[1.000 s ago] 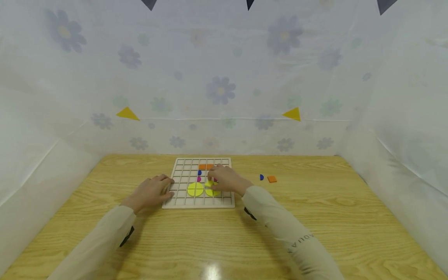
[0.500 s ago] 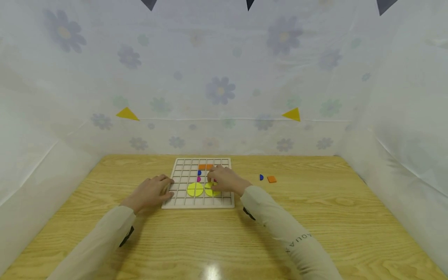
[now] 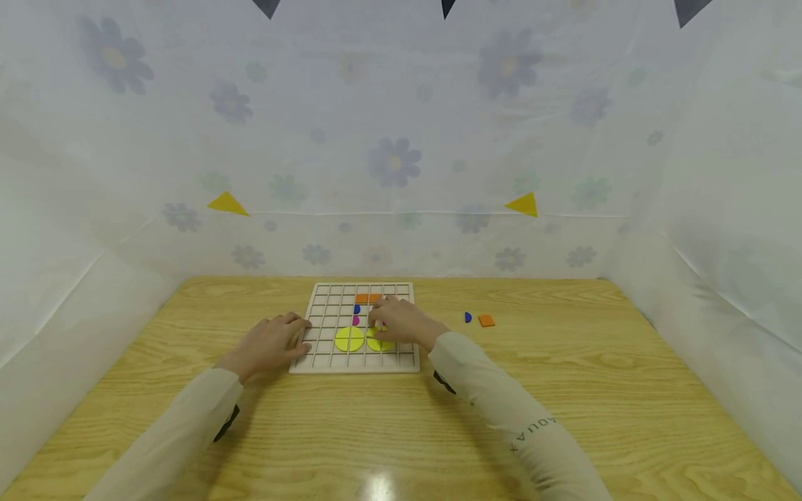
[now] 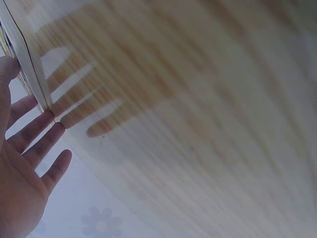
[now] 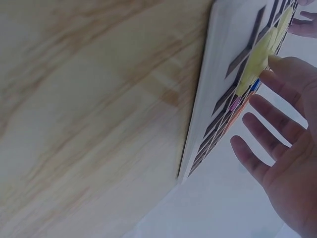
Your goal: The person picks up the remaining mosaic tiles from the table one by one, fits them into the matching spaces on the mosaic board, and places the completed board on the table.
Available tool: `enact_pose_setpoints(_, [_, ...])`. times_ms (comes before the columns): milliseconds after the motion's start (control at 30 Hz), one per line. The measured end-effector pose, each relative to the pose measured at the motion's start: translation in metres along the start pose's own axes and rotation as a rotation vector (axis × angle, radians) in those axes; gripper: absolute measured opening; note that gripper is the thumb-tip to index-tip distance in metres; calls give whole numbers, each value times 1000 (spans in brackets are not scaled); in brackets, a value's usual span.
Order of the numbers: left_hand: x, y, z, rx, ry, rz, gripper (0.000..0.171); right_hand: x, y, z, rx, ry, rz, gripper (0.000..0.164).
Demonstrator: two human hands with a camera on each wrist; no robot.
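A pale board with a grid of square cells [image 3: 321, 361] lies on the table. My left hand [image 3: 266, 344] rests at its left side, the fairly straight fingertips and thumb touching the edge. My right hand [image 3: 404, 321] is over the board's right half, thumb and index finger at the right yellow disc [image 3: 379, 345], which it partly covers. In the right wrist view the thumb [image 5: 290, 69] touches or nearly touches the yellow; the other fingers are spread. A whole yellow disc [image 3: 349, 339], a magenta half-round [image 3: 356, 321], a blue half-round [image 3: 357, 309] and an orange strip [image 3: 367, 298] lie in the grid.
Right of the board, a loose blue half-round [image 3: 468, 317] and an orange square tile [image 3: 486, 321] lie on the wood-grain table [image 3: 351, 431]. White flower-printed sheeting [image 3: 395, 243] closes off the back and sides.
A yellow piece at my right fingertips has gone down into the right disc, and the fingers have since shifted slightly left. My left hand stays at the board's edge.
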State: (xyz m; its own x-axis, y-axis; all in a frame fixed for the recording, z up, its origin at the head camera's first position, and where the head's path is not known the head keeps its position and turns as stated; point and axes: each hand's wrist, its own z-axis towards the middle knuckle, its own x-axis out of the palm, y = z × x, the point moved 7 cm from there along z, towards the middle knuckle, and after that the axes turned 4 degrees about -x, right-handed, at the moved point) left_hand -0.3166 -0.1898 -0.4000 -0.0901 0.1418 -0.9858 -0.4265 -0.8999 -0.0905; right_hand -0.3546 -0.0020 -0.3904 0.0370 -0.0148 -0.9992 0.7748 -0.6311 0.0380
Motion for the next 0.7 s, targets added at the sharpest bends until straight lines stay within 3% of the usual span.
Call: enact_pose_setpoints(700, [1, 1, 2, 14, 0, 7, 43, -1, -1, -1, -4, 1, 21, 15])
